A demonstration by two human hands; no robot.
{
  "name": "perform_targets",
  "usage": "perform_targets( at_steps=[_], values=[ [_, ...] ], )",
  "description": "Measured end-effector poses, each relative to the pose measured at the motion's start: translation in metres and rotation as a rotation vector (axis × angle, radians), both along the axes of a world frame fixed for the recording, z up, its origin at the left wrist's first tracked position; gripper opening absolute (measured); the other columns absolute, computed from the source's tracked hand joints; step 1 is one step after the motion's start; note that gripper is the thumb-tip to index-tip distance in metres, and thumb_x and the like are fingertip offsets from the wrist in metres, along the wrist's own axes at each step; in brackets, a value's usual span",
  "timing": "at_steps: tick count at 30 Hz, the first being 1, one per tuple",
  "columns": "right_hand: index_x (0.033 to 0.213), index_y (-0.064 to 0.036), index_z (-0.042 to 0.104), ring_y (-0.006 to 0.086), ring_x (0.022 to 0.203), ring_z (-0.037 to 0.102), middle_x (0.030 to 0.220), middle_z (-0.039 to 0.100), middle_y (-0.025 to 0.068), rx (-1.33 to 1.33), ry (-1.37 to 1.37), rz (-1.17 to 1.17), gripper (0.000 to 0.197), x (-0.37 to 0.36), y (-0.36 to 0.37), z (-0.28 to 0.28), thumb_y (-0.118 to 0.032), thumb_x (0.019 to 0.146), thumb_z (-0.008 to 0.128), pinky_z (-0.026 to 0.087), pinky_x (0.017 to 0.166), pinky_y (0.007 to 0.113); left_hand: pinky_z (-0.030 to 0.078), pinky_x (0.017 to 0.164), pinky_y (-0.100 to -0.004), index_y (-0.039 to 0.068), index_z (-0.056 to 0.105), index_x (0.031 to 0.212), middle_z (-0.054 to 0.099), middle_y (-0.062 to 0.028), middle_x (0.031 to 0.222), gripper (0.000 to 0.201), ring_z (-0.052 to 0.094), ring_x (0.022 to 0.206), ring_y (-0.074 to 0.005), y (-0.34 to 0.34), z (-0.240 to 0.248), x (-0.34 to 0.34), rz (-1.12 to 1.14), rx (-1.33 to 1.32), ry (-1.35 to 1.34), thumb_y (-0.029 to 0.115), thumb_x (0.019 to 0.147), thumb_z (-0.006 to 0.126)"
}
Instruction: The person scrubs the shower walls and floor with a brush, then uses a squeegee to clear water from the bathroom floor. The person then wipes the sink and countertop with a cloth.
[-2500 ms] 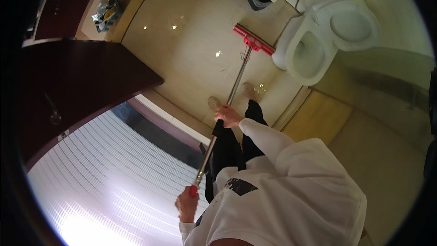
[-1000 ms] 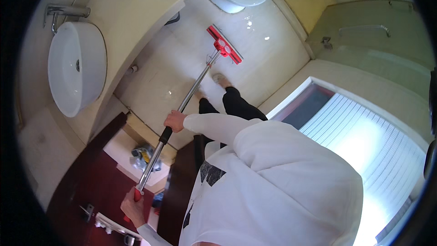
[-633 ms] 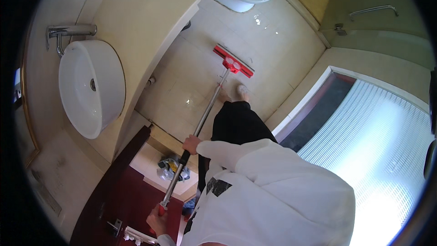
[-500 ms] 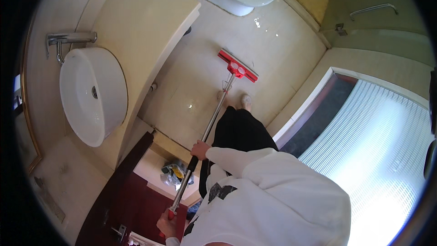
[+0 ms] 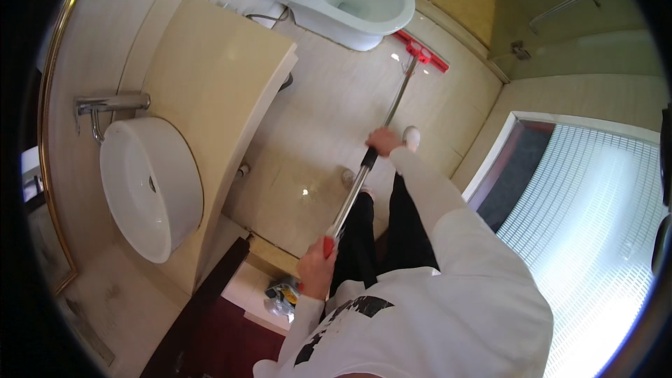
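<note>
I hold a sponge mop (image 5: 348,204) with a long metal pole and a red head (image 5: 420,52). My right hand (image 5: 383,141) is wrapped round the pole just beyond its black grip. Lower down, my left hand (image 5: 317,267) closes on the top end by the red lever. The mop head lies on the tiled floor (image 5: 315,108), beside the base of the white toilet (image 5: 364,1). Part of the head's left end is hidden by the toilet bowl.
On the left a cream counter (image 5: 199,63) carries a round white basin (image 5: 150,189) with a chrome tap (image 5: 112,103). A glass panel (image 5: 574,14) with a metal handle stands at the far right. A bin (image 5: 282,295) sits by the dark red door (image 5: 234,332).
The mop head has slid away and to the right, up to the toilet. Both hands moved forward and right with the pole, and one foot has stepped ahead.
</note>
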State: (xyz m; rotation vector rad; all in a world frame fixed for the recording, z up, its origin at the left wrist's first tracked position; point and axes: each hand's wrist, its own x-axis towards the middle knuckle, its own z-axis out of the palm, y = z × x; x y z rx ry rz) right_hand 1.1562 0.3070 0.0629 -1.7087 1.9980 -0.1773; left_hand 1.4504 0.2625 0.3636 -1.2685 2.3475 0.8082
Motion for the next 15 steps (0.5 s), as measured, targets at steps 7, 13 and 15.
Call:
perform_targets(
  at_steps=[7,13,15],
  values=[
    [0.064,-0.0115,0.060,0.0270,0.074,0.055,0.066,0.058,0.0079,-0.129,-0.032,-0.081,0.008,0.031,0.026,-0.018,-0.019,0.067,0.058,0.044,0.062,0.039,0.047,0.062,-0.0397,0.011,0.060,0.095,0.062,-0.0136,0.083,0.027,0.060,0.074,-0.0322,0.023,0.004,0.015,0.024,-0.021,0.024,0.026,0.074,0.068],
    [0.070,-0.0172,0.063,0.0234,0.079,0.056,0.071,0.058,0.0017,-0.082,-0.381,0.160,0.014,0.090,0.044,0.080,-0.016,0.057,0.062,0.039,0.073,0.038,0.048,0.059,-0.0423,0.010,0.061,0.098,0.062,-0.0149,0.083,0.037,0.061,0.071,-0.0338,0.073,0.062,0.102,0.093,-0.043,-0.287,0.033,0.070,0.070],
    [0.068,-0.0175,0.061,0.0229,0.081,0.056,0.073,0.058,0.0011,-0.003,-0.439,0.236,0.010,0.085,0.048,0.089,-0.017,0.057,0.062,0.040,0.073,0.038,0.047,0.059,-0.0425,0.010,0.061,0.097,0.062,-0.0153,0.081,0.037,0.060,0.070,-0.0346,0.088,0.073,0.085,0.118,-0.031,-0.376,0.032,0.070,0.070]
  ],
)
